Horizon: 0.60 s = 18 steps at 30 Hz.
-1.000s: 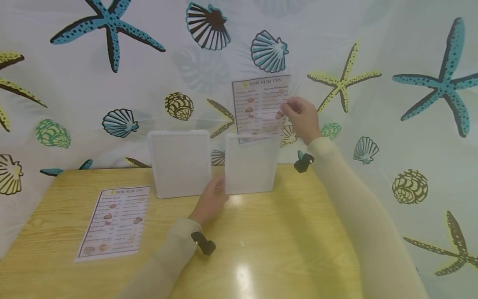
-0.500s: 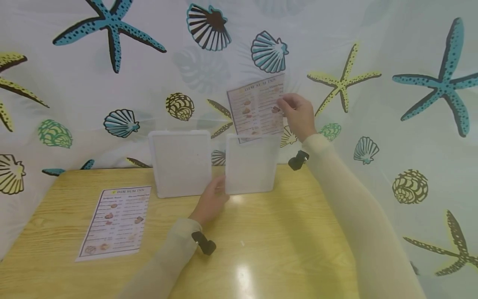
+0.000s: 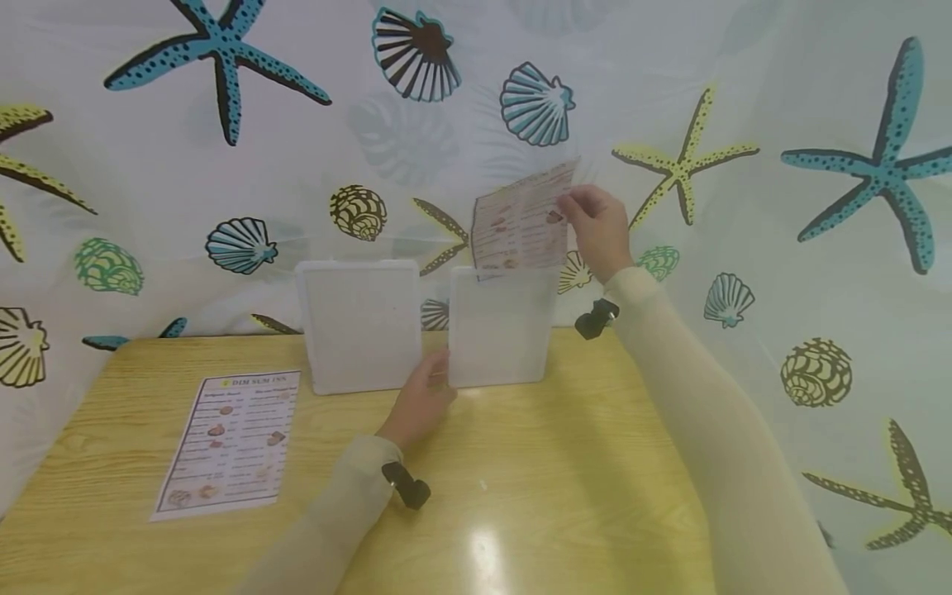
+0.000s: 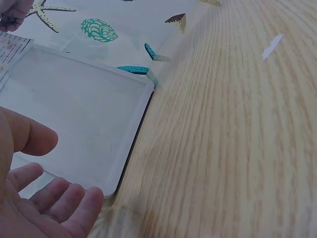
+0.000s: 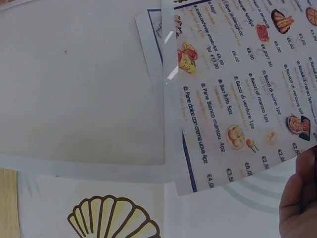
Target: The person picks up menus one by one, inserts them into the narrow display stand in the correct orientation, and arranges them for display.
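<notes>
1. Held menu [image 3: 521, 223] is up in the air above the back edge of the desk, bowed and tilted, its top right corner the highest, all against the biggest thing here, the backdrop [image 3: 476, 132] of shells and starfish
2. Next the desk [image 3: 558, 463], yellow wood grain, its back edge running along that cloth
3. Two pale holders stand upright near that back edge: left holder [image 3: 364, 330] towards the back left corner, right holder [image 3: 502, 330] nearer the middle, and the menu's bottom edge meets the top of this one; inside or behind, I can't tell
4. Flat menu [image 3: 226, 446] lies near the desk's left edge, in front of the left holder
5. Right hand [image 3: 601, 231] pinches the raised sheet by its right edge; left hand [image 3: 418, 405] is low at the right holder's left edge, fingers bent, and whether it grips I can't tell
6. A black wrist camera [image 3: 406, 485] sits on the left sleeve, another on the right
7. Smallest of all, a white mark [image 4: 272, 46] on the wood
</notes>
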Available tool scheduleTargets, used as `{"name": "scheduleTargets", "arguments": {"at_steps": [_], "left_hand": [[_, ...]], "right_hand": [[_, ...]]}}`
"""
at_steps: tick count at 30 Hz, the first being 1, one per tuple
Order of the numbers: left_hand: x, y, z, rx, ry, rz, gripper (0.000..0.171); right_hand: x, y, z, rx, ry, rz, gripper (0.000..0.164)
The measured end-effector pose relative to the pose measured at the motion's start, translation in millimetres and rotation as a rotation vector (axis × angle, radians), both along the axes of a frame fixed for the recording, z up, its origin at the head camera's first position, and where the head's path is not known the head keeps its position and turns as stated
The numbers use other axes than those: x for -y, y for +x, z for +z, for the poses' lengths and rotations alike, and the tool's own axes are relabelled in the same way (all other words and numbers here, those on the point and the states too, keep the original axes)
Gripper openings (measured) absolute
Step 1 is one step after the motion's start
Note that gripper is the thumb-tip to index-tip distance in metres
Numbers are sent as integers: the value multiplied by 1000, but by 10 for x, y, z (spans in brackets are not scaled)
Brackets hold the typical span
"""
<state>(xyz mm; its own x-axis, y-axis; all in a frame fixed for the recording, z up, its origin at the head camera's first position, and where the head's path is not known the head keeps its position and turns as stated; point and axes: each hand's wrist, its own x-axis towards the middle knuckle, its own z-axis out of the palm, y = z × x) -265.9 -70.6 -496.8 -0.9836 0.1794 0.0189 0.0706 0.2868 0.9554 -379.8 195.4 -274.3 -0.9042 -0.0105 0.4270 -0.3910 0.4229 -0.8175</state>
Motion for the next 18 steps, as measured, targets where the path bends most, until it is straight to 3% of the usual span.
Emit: {"name": "scheduleTargets", "arguments": {"at_steps": [8,18], "left_hand": [[2,-4,-11,-1,-6,2,67],[-9,-1,-6,11,-15,11,66]], "right_hand": [[70,1,-108,13,18,58,22],[17,-1,-43,34,-53,-3,26]]}}
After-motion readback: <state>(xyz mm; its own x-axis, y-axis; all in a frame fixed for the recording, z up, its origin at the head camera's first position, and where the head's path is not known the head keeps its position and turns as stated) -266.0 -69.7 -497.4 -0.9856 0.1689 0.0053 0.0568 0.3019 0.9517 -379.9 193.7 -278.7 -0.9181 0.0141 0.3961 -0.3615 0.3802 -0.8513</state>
